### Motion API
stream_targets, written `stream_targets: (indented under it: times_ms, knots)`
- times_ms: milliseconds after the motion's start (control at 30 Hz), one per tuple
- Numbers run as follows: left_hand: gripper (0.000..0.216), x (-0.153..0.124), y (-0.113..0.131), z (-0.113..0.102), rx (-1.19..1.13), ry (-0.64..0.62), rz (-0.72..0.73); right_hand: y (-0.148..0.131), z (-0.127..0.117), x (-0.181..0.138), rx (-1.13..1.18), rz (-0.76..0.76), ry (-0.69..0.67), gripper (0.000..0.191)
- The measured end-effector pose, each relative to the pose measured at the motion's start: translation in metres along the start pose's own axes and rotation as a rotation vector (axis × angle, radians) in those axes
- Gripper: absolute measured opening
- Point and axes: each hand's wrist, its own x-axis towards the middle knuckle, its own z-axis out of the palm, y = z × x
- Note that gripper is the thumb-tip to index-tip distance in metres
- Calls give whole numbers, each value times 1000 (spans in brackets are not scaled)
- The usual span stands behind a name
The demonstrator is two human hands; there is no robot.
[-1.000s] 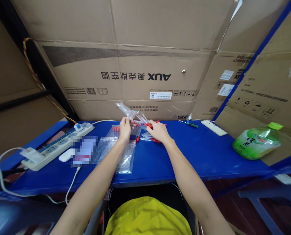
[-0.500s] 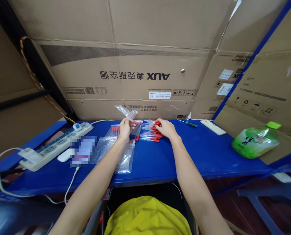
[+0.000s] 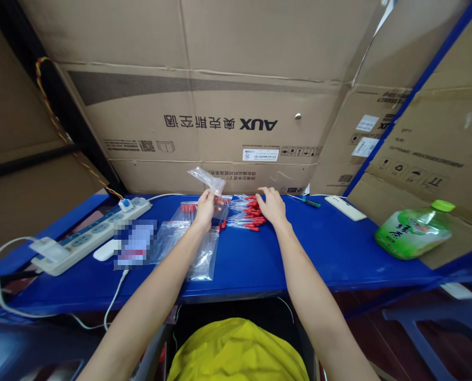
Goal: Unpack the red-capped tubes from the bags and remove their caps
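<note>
I see the left hand [image 3: 205,210] pinching a clear bag [image 3: 209,180]; at its three o'clock, the right hand [image 3: 273,205] perhaps touches red-ended sticks [image 3: 252,214], its part-hidden grip I can't tell.

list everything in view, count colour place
sticks: many, pale with red ends, centre
held bag: 1, clear, centre
bags: several, clear, left of centre
power strip: 1, white, left
charger: 1, white, on power strip
phone: 1, pixelated, by power strip
rounded object: 1, white, by phone
cables: several, white, left
twisted wire: 1, red-yellow, left
screwdriver: 1, green, back right
slab: 1, white, right of screwdriver
bottle: 1, green, far right
table: 1, blue, centre
cardboard: several, brown, back, sides
shirt: 1, yellow, bottom
left hand: 1, bare, gripping held bag
right hand: 1, bare, beside sticks
</note>
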Motion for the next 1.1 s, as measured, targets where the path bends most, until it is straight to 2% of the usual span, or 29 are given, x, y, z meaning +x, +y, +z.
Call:
stream_targets:
  times_ms: [100, 233, 400, 467, 533, 600, 667, 733, 800, 1000, 1100]
  knots:
    - [34, -4, 4, 4, -10, -122, 26, -14, 4, 0, 296, -16, 53, 39]
    - [38, -9, 7, 7, 81, -290, 83, -38, 16, -4, 772, -84, -28, 48]
    - [38, -9, 6, 6, 204, -414, 104, -50, 26, -5, 1053, -13, 0, 42]
    - [36, -6, 6, 5, 234, -365, 67, -49, 28, -4, 1090, 34, 23, 41]
    - [36, -4, 7, 2, 203, -242, 16, -47, 29, -3, 1098, 62, 55, 40]
    - [45, -1, 11, -3, 109, -110, -26, -46, 30, -4, 1080, 50, 92, 37]
    - [61, 1, 17, -8, 22, -43, -51, -46, 31, -4, 1039, 7, 120, 34]
    - [77, 2, 23, -12, -3, -38, -62, -46, 32, -5, 993, -24, 141, 31]
    - [81, 1, 29, -15, 27, -56, -47, -46, 32, -6, 949, -32, 154, 29]
    - [73, 0, 40, -23, 182, -89, 80, -43, 31, -7, 854, -5, 184, 24]
    - [59, 4, 35, -26, 322, -95, 168, -40, 32, -5, 855, -9, 173, 26]
